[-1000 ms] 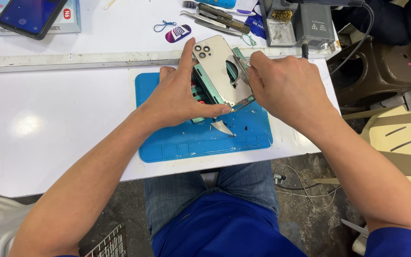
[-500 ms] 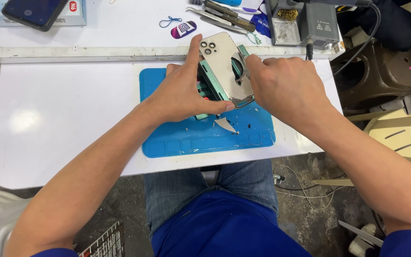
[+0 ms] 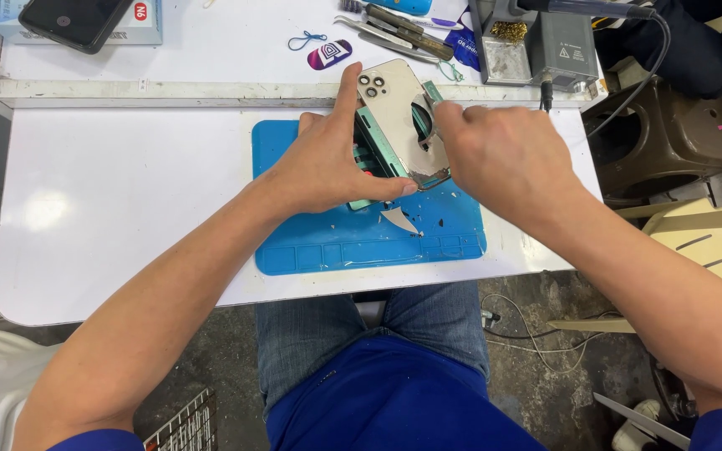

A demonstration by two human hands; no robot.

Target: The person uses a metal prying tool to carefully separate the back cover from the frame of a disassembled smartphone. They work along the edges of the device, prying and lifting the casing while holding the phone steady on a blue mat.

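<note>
Blue mat (image 3: 311, 250) carries the phone back housing (image 3: 396, 117), pinned by the left hand (image 3: 327, 163); right hand (image 3: 503, 154) closed at its edge, contents unclear; disassembly under way; next move demands a steady, gentle lift

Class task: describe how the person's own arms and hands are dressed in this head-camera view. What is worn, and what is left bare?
Both forearms are bare. The left hand and right hand wear no gloves, and no rings or watch show. Short blue sleeves appear at the bottom corners.
</note>
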